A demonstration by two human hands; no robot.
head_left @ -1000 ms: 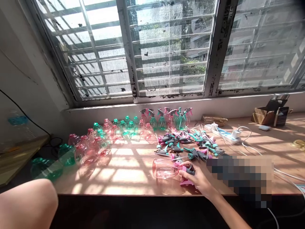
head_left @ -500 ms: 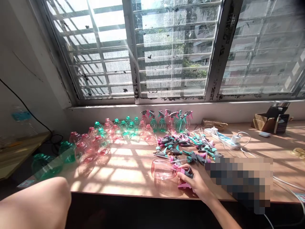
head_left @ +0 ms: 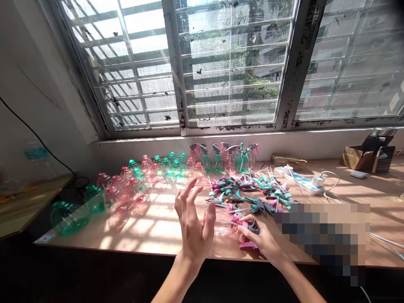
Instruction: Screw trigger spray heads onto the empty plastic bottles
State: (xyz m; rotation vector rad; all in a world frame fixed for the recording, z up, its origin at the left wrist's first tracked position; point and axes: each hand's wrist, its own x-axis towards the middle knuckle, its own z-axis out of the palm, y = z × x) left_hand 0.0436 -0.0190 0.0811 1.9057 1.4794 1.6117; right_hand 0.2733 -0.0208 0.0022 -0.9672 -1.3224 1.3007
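A clear pink spray bottle (head_left: 222, 222) lies on its side on the wooden table (head_left: 164, 235), with a pink and grey trigger head (head_left: 249, 233) at its neck. My right hand (head_left: 263, 242) is closed around that trigger head. My left hand (head_left: 193, 225) is raised just left of the bottle, fingers spread and holding nothing. Behind the bottle lies a pile of loose pink and teal trigger heads (head_left: 252, 193).
Several empty pink and green bottles (head_left: 135, 185) stand at the left and back. Several finished spray bottles (head_left: 225, 158) stand along the window sill. A white power strip (head_left: 303, 179) with cables lies at the right, and a cardboard box (head_left: 360, 155) sits far right.
My left hand has come up into view beside the lying bottle. The knee at the lower left has dropped out of view. My right hand stays on the trigger head.
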